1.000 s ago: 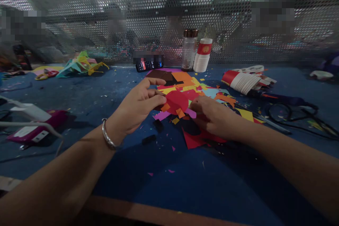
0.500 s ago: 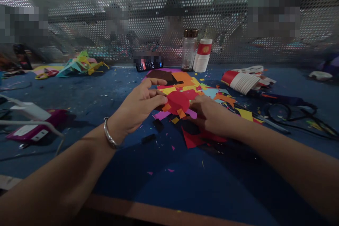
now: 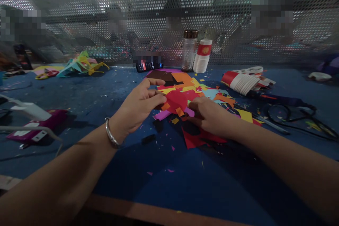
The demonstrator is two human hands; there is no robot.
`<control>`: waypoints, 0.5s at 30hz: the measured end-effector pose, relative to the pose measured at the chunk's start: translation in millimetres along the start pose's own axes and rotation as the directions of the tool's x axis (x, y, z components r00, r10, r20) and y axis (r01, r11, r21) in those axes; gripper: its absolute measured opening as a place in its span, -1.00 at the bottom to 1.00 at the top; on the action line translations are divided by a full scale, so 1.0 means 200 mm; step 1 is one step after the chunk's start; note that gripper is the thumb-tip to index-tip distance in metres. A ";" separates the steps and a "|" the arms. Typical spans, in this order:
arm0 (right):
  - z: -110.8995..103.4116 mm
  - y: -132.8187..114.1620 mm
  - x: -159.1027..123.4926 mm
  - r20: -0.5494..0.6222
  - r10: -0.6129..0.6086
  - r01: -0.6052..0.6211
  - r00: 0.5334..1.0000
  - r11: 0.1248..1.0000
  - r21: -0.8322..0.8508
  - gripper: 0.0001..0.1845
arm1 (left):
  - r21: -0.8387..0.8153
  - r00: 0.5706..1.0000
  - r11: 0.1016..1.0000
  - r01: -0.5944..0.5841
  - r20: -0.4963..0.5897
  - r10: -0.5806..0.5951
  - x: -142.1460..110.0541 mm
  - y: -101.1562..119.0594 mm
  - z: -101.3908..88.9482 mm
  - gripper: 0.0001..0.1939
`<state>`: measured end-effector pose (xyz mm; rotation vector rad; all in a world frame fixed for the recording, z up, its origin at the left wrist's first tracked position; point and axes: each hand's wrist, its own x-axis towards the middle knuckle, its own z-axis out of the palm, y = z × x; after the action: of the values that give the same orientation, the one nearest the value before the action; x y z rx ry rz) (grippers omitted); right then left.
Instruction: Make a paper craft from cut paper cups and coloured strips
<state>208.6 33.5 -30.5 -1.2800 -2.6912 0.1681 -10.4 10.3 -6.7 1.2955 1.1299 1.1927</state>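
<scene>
Head view: red paper disc in left grip, beside right grip.

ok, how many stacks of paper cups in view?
2. One stack stands beside the clear bottle at the back; the other stack lies on its side, to the right, beyond the right hand. Another could be hidden behind that one.

The paper disc is red, the tabletop blue.
</scene>
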 end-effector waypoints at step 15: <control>-0.05 0.02 -0.04 -0.090 0.069 -0.057 0.994 0.990 0.130 -0.95 | 0.033 1.000 0.999 -0.010 0.021 0.009 0.00 -0.01 0.00 -0.58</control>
<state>218.5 30.9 -23.1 -1.3011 -2.5193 0.2747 -11.4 9.7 -7.8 1.3365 1.1335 1.1694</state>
